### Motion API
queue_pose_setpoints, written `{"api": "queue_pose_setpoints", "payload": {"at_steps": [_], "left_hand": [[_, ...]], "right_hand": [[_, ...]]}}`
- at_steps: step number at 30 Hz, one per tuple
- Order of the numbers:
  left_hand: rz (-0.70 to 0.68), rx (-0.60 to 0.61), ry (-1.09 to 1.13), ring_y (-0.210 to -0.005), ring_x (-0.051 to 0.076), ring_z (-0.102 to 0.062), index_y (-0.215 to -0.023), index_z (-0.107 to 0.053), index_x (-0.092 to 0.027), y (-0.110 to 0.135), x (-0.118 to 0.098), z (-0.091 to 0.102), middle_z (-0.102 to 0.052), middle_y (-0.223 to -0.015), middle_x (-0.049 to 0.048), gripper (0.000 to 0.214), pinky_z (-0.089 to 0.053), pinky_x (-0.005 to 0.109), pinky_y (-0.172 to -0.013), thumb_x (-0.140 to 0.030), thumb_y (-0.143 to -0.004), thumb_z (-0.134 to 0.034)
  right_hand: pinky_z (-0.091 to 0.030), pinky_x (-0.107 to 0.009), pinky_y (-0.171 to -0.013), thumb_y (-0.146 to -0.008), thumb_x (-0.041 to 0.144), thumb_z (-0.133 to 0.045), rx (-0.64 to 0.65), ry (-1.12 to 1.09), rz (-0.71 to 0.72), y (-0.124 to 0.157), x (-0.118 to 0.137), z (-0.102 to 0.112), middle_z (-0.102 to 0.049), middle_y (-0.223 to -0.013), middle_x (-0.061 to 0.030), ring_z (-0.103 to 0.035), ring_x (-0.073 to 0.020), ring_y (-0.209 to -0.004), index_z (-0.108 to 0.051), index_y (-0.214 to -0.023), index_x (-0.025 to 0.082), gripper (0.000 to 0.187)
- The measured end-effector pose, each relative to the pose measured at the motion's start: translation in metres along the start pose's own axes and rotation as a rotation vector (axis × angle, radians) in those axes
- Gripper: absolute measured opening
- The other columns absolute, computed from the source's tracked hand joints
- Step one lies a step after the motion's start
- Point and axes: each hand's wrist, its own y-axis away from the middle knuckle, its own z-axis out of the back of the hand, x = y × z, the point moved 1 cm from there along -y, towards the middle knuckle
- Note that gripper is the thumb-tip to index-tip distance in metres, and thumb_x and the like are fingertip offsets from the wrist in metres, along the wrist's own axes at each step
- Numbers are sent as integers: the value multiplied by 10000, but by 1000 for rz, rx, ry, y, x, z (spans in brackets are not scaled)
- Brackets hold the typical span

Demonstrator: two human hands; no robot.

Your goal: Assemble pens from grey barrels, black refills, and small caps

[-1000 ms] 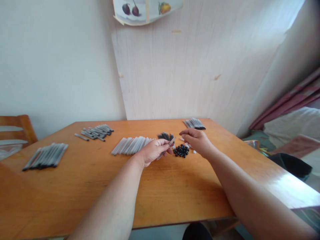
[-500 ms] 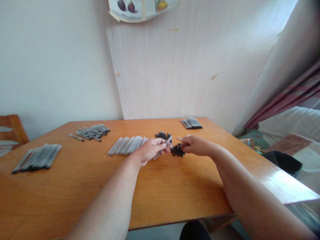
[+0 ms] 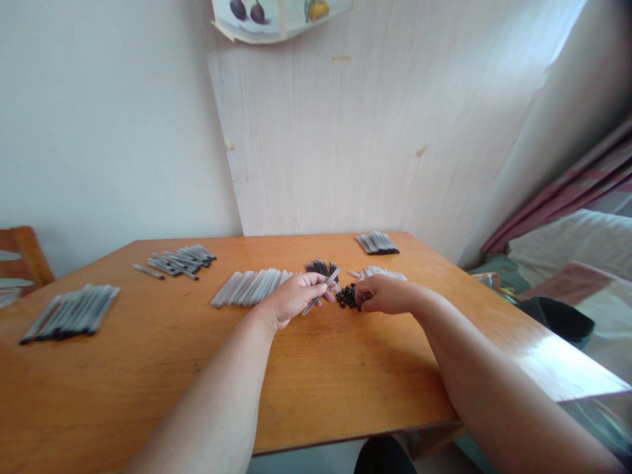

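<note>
My left hand (image 3: pixel 299 296) is closed around a slim translucent pen (image 3: pixel 334 276), held at a slant above the table. Just right of it lies a heap of small black pen caps (image 3: pixel 345 296). At the heap's right edge is my right hand (image 3: pixel 380 294), thumb and fingers drawn together and pointing down. Whatever sits between those fingertips is too small to make out. Left of my left hand, a row of clear pen barrels (image 3: pixel 251 288) lies side by side, partly covered by the hand. Thin dark refills (image 3: pixel 320 266) are bunched behind the caps.
Black-ended pens lie in groups at the left (image 3: pixel 74 313), the back left (image 3: pixel 182 260) and the back right (image 3: pixel 378 242). Small clear pieces (image 3: pixel 380 272) are behind my right hand. A wooden chair (image 3: pixel 24 253) stands left of the wooden table (image 3: pixel 316 382).
My right hand has shifted slightly down and towards me at the cap heap, uncovering more of the clear pieces behind it. My left hand keeps the pen in nearly the same place.
</note>
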Motion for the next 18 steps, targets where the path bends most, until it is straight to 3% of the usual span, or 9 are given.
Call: {"api": "queue_pose_setpoints", "payload": {"at_steps": [11, 18], "left_hand": [[-1, 9, 6, -814, 154, -575, -1080, -653, -138, -1, 4, 1, -692, -918, 101, 332, -397, 283, -736, -343, -838, -554], [1, 18, -6, -746, 128, -537, -1068, -652, -140, -1, 3, 0, -685, -882, 78, 313, -378, 268, -710, -327, -835, -557]], "right_hand": [[-319, -235, -524, -644, 130, -600, 30, 114, -10, 3, 11, 1, -641, -673, 0, -543, -134, -626, -639, -692, 201, 94], [-350, -210, -497, -713, 198, -559, -45, -105, -49, 8, 13, 10, -622, -653, -5, -540, -115, -581, -616, -761, 182, 76]]}}
